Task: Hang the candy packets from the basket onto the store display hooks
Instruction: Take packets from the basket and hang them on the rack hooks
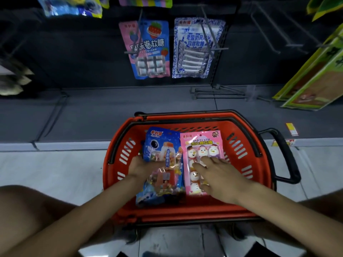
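Though two hung packets (151, 51) are up, two remain in the basket (185, 120): left hand (140, 166) grips blue packet (161, 145), right hand (220, 177) lies flat on pink packet (200, 143).

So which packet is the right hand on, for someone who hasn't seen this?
Find the red basket below the display hooks. Two packets lie side by side in it; the pink packet is the right one, under the right hand. Unlike the blue astronaut packet beside it, it shows snowman sweets.

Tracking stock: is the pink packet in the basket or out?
In. The pink packet lies flat inside the basket, right hand resting on it.
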The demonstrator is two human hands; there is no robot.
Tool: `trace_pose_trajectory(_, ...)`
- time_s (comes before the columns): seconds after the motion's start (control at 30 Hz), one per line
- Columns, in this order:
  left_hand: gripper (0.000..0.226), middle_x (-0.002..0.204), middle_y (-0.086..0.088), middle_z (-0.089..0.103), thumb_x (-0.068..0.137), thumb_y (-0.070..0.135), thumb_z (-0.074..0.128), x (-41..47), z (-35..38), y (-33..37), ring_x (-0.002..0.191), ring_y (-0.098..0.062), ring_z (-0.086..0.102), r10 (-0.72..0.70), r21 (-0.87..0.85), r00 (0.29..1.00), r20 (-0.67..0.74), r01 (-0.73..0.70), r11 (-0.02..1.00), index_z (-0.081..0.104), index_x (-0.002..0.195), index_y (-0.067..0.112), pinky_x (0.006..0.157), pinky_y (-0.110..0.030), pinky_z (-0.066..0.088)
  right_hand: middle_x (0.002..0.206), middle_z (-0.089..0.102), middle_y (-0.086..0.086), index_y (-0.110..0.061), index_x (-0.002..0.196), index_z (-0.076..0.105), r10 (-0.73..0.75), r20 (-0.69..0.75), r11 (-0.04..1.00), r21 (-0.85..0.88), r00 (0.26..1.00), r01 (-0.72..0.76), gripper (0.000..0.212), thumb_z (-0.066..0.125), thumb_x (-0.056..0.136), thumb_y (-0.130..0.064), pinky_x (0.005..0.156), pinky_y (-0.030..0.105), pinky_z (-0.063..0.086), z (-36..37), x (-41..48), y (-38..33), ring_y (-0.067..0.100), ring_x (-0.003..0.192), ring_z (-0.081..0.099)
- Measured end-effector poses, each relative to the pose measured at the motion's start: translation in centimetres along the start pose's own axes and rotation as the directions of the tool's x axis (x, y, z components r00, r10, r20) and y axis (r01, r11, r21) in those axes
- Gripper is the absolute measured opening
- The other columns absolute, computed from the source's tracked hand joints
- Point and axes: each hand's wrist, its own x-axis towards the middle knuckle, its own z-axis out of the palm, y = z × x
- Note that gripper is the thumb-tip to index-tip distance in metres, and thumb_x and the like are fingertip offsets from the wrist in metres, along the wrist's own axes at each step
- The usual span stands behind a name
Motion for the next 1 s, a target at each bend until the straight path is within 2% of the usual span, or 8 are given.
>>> trace_pose_trajectory(0.13, 0.032, 0.080, 0.004, 0.078, 0.080, 0.019, 0.089, -1.7, -0.7, 1.0, 0.063, -0.010, 0.074, 0.239, 0.147, 0.970, -0.050, -0.229, 0.962, 0.069, 0.105, 0.018, 0.059, -0.032, 0.064, 0.156, 0.036, 0.006, -0.025, 0.161, 0.025, 0.010, -0.018, 1.000, 0.007, 1.000, -0.009, 0.069, 0.053, 0.103, -0.047, 0.116, 0.040, 0.035, -0.7, 0.1, -0.2, 0.030, 0.140, 0.043)
trace_pose_trajectory(0.3, 0.038, 0.091, 0.004, 0.079, 0.079, 0.027, 0.089, -3.4, -2.5, 2.5, 0.072, -0.017, 0.077, 0.333, 0.128, 0.940, -0.081, -0.321, 0.938, 0.066, 0.109, 0.023, 0.067, -0.046, 0.065, 0.155, 0.038, 0.001, -0.027, 0.159, 0.030, 0.018, -0.028, 0.999, 0.048, 0.999, -0.016, 0.067, 0.053, 0.102, -0.054, 0.112, 0.038, 0.039, -1.5, 0.5, -0.5, 0.025, 0.137, 0.047)
trace_pose_trajectory(0.43, 0.042, 0.097, 0.004, 0.080, 0.077, 0.026, 0.093, -4.9, -3.9, 4.3, 0.081, -0.012, 0.078, 0.369, 0.054, 0.928, -0.045, -0.367, 0.929, 0.068, 0.111, 0.022, 0.075, -0.040, 0.066, 0.152, 0.042, -0.007, -0.029, 0.158, 0.035, 0.047, -0.040, 0.952, 0.305, 0.998, -0.033, 0.084, 0.044, 0.091, -0.079, 0.110, 0.036, 0.044, -2.5, 1.0, -1.0, 0.016, 0.135, 0.049)
trace_pose_trajectory(0.53, 0.043, 0.101, 0.002, 0.081, 0.077, 0.018, 0.093, -6.4, -4.7, 5.8, 0.086, -0.012, 0.079, 0.388, -0.080, 0.921, 0.031, -0.385, 0.919, 0.071, 0.114, 0.019, 0.073, -0.031, 0.065, 0.132, 0.057, -0.025, -0.042, 0.139, 0.051, 0.120, -0.129, 0.732, 0.682, 0.984, 0.000, 0.077, 0.055, 0.074, -0.084, 0.102, 0.027, 0.046, -3.6, 1.2, -1.8, -0.001, 0.123, 0.055)
trace_pose_trajectory(0.67, 0.036, 0.102, -0.003, 0.082, 0.078, 0.014, 0.090, -7.9, -5.6, 7.6, 0.093, -0.023, 0.079, 0.386, -0.310, 0.917, 0.103, -0.339, 0.888, 0.074, 0.110, 0.014, 0.076, -0.033, 0.064, 0.114, 0.076, -0.018, -0.031, 0.124, 0.064, 0.224, -0.189, 0.252, 0.959, 0.956, 0.131, 0.058, 0.083, 0.072, -0.046, 0.094, 0.030, 0.055, -5.6, 1.6, -2.6, 0.004, 0.107, 0.072)
trace_pose_trajectory(0.77, 0.038, 0.109, -0.009, 0.080, 0.077, 0.019, 0.088, -8.2, -6.0, 8.1, 0.101, -0.033, 0.077, 0.394, -0.411, 0.909, 0.138, -0.310, 0.857, 0.075, 0.112, 0.012, 0.092, -0.049, 0.062, 0.102, 0.081, 0.003, -0.017, 0.112, 0.074, 0.261, -0.247, 0.130, 0.967, 0.933, 0.219, 0.043, 0.085, 0.074, -0.033, 0.086, 0.037, 0.060, -7.4, 1.3, -2.8, 0.021, 0.094, 0.077)
trace_pose_trajectory(0.87, 0.030, 0.110, -0.008, 0.080, 0.085, 0.016, 0.082, -8.8, -6.2, 8.3, 0.101, -0.030, 0.077, 0.409, -0.457, 0.900, 0.153, -0.302, 0.836, 0.072, 0.114, 0.011, 0.091, -0.046, 0.062, 0.073, 0.074, 0.008, -0.019, 0.086, 0.076, 0.251, -0.283, 0.052, 0.959, 0.926, 0.279, 0.007, 0.082, 0.082, -0.020, 0.065, 0.027, 0.059, -8.8, 1.0, -3.3, 0.021, 0.065, 0.069)
trace_pose_trajectory(1.0, 0.039, 0.110, -0.006, 0.080, 0.084, 0.023, 0.082, -9.5, -6.9, 8.3, 0.101, -0.029, 0.078, 0.448, -0.470, 0.891, 0.074, -0.365, 0.804, 0.069, 0.119, 0.010, 0.090, -0.047, 0.062, 0.057, 0.063, 0.004, -0.024, 0.072, 0.075, 0.271, -0.330, 0.034, 0.942, 0.904, 0.333, 0.017, 0.078, 0.085, -0.014, 0.051, 0.024, 0.052, -10.2, 1.4, -4.3, 0.014, 0.049, 0.058)
